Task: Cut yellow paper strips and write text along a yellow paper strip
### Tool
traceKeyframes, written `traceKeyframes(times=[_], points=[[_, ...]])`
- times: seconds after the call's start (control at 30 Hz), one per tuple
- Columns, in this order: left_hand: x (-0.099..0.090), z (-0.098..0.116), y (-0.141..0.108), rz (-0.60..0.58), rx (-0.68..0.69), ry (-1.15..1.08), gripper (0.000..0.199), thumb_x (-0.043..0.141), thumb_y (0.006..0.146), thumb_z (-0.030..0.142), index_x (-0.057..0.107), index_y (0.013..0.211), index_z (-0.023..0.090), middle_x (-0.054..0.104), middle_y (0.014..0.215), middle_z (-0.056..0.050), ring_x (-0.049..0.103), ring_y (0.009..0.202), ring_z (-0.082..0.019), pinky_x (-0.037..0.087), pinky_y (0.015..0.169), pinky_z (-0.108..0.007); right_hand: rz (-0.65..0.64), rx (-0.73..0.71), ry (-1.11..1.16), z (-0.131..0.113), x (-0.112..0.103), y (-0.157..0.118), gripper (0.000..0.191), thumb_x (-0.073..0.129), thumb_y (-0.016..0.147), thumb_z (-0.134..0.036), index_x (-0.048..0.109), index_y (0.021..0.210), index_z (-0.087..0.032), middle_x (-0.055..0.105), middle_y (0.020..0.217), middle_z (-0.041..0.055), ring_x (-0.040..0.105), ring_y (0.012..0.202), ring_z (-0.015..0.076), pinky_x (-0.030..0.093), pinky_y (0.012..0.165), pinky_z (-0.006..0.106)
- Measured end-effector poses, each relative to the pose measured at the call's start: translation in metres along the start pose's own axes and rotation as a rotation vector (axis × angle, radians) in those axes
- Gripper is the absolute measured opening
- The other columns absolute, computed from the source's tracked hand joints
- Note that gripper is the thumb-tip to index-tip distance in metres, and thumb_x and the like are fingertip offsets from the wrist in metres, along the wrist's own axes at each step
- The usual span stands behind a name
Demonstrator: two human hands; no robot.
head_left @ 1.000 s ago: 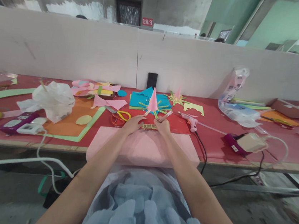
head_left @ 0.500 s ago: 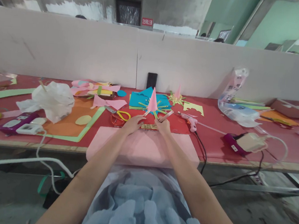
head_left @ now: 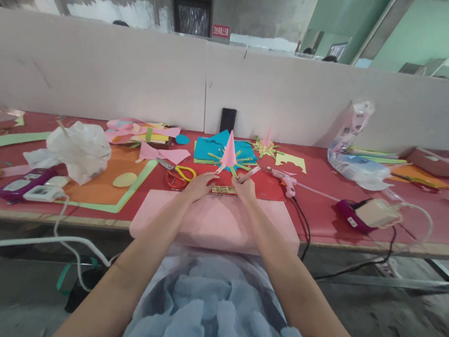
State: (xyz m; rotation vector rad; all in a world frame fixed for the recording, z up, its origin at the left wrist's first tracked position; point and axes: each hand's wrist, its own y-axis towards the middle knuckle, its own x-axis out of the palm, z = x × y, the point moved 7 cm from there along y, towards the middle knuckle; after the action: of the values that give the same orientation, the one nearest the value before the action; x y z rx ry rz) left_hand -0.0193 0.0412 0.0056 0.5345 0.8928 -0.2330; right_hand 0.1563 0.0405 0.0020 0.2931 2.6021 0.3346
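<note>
A pink paper cone stands upright with green and yellow paper strips fanning out from its base. To its front left, my left hand has its fingers closed at the end of one strip. My right hand is closed around a pale pink pen, its tip hidden by the fingers, close to the front strip. Between both hands lies a patterned yellow strip on the red surface. Beside my left hand rest yellow-handled scissors and a red-handled pair.
A second pink cone stands behind, near blue paper. On the right are a pink glue gun with a black cord and a purple power strip. A crumpled white plastic bag sits left on orange paper.
</note>
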Motion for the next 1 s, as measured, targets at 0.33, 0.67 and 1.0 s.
traceKeyframes(times=[0.33,0.67,1.0], points=[[-0.0015,0.0016,-0.0016,0.003,0.001,-0.001,0.034,0.046,0.087,0.024,0.058,0.119,0.022,0.053,0.133,-0.005,0.047,0.125,-0.017,0.033,0.109,-0.035,0.026,-0.021,-0.011,-0.0021,-0.0012,-0.0002,0.028,0.050,0.073,-0.033,0.036,0.052,-0.021,0.044,0.049,-0.0038,0.045,0.050,0.0110,0.031,0.050,0.022],[-0.0013,0.0015,-0.0015,0.004,0.003,-0.005,0.035,0.046,0.086,0.022,0.058,0.119,0.023,0.053,0.134,-0.004,0.047,0.124,-0.017,0.033,0.109,-0.035,0.013,0.006,-0.021,-0.0006,-0.0005,0.0003,0.026,0.051,0.070,-0.032,0.036,0.052,-0.021,0.045,0.048,-0.0039,0.045,0.050,0.0116,0.031,0.049,0.022],[-0.0007,0.0009,-0.0010,0.002,0.003,0.007,0.035,0.046,0.086,0.023,0.058,0.119,0.022,0.053,0.134,-0.005,0.047,0.125,-0.018,0.033,0.109,-0.035,0.021,-0.014,-0.003,0.0011,0.0000,0.0014,0.028,0.051,0.071,-0.034,0.035,0.052,-0.021,0.045,0.048,-0.0042,0.046,0.051,0.0108,0.031,0.049,0.021]])
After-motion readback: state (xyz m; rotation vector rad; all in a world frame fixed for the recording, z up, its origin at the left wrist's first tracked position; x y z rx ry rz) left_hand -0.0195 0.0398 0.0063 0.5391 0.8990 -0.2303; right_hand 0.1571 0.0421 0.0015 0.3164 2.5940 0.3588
